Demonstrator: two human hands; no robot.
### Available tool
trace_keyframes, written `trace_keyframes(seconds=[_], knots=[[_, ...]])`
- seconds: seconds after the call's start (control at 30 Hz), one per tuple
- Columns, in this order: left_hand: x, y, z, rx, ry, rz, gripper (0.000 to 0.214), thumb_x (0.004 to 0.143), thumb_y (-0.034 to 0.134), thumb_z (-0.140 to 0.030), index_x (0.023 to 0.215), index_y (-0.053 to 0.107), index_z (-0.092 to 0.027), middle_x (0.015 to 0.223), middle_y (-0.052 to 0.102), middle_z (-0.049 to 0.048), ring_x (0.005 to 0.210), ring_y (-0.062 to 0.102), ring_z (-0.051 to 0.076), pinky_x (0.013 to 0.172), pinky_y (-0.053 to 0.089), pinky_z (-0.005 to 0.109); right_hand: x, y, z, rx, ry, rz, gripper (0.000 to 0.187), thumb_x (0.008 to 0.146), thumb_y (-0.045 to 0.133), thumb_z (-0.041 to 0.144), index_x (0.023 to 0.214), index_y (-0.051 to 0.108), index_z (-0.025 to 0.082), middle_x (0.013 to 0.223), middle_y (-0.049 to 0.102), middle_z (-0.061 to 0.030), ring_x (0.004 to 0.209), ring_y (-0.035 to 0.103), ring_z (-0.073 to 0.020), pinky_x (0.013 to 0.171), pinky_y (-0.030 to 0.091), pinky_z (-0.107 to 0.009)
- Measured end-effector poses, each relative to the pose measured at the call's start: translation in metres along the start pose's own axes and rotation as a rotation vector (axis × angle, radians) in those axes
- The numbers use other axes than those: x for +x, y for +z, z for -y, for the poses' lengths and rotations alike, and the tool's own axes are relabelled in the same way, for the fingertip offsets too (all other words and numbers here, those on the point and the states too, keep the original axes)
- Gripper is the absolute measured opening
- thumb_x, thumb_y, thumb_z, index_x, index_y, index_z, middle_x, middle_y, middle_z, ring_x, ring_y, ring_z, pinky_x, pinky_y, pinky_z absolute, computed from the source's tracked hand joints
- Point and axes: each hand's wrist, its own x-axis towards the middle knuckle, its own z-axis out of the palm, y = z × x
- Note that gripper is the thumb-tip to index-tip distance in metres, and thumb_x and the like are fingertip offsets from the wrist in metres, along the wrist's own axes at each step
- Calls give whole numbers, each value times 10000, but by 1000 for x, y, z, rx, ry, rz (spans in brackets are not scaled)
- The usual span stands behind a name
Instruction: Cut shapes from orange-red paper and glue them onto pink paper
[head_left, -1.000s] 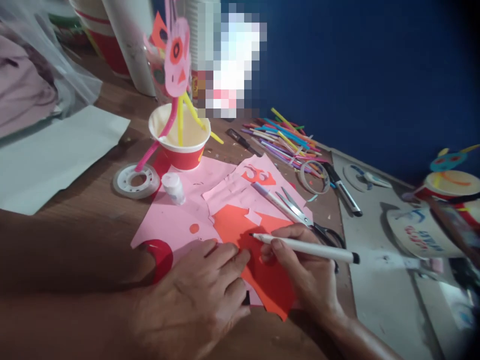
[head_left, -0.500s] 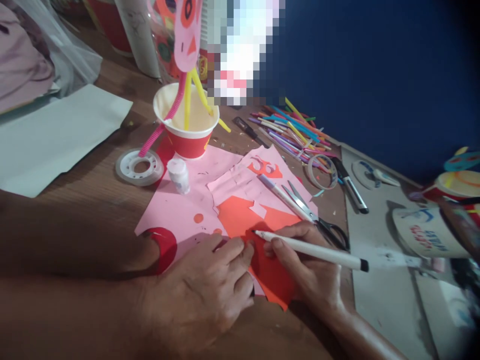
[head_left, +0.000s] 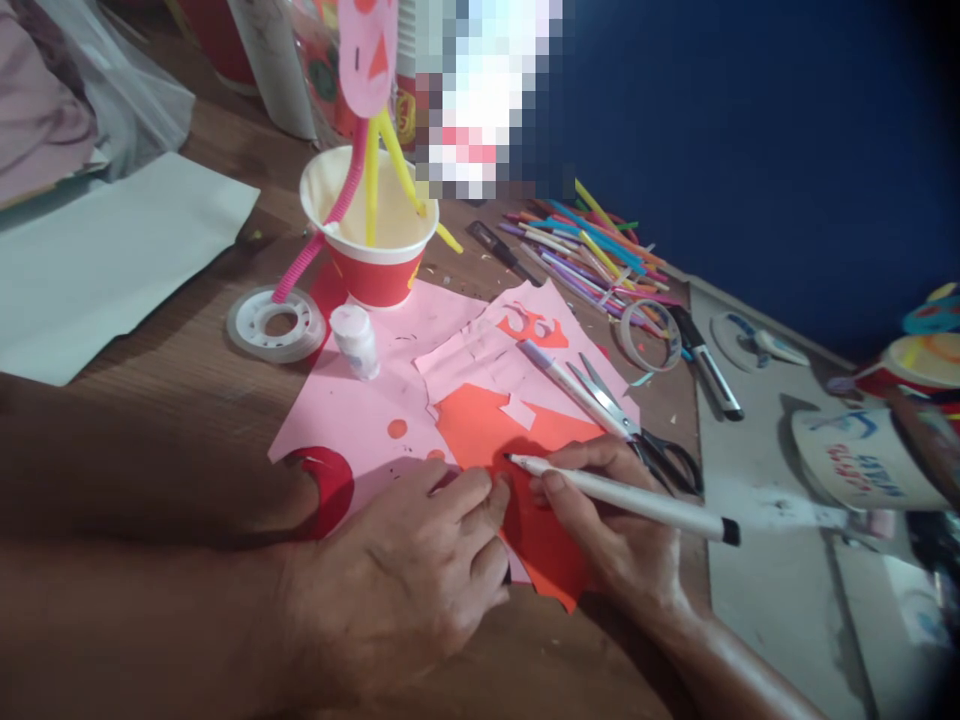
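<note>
A white marker (head_left: pixel 637 500) with a black end is held in my right hand (head_left: pixel 622 540), fingers closed around it. Its dark tip rests at or just above a red-orange sheet of paper (head_left: pixel 555 550). My left hand (head_left: pixel 427 560) lies left of the tip, its fingers curled and pressed onto the edge of this sheet; what lies under the fingertips is partly hidden. Beneath is pink paper (head_left: pixel 322 400) with cut edges. Scissors (head_left: pixel 615 405) and a capped pen (head_left: pixel 566 385) lie just beyond my right hand.
A red and white paper cup (head_left: pixel 382 275) holds bent straws with a pink cutout. Near it are a tape roll (head_left: pixel 274 325) and a small white bottle (head_left: pixel 355 342). Colourful straws (head_left: pixel 592 255), a black marker (head_left: pixel 709 365) and a printed cup (head_left: pixel 847 460) lie to the right.
The camera view has shifted slightly, so the table things sit a little higher. Both hands and the marker stay almost where they were.
</note>
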Motion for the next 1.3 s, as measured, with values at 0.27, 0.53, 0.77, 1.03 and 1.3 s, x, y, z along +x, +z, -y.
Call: trace_keyframes(seconds=[0.27,0.53,0.77,1.03,1.3], knots=[[-1,-3,6,-31,62,-6,131,800,500,-253,786,600,-170,991,636,133,894,519,255,716,398,398,3,-1,7,237,61,2,53,853,543,230,893,572,210,713,650,2,642,623,-122,605,514,-240],[-3,1,3,-25,43,-49,174,780,521,-288,827,615,-149,1099,604,159,974,515,293,740,395,414,5,5,1,263,92,-99,120,826,590,222,936,543,223,756,660,-2,654,635,-131,613,511,-258],[-2,1,2,5,34,-23,191,818,476,-276,869,612,-153,1098,610,153,987,516,281,787,403,432,0,2,-2,107,37,-76,112,785,633,193,869,562,218,736,667,-1,655,652,-145,588,520,-260],[-1,0,2,-5,24,-24,217,849,436,-280,861,609,-150,1063,618,156,974,519,276,775,406,427,-2,0,-4,-36,-83,-59,77,781,628,193,821,569,221,698,613,15,560,601,-117,522,483,-245],[-1,0,1,-19,13,-8,166,818,481,-268,848,606,-165,1039,625,143,966,517,277,779,401,439,-1,0,-4,-52,-92,-34,57,780,628,207,804,578,222,695,601,13,563,595,-117,499,478,-228]])
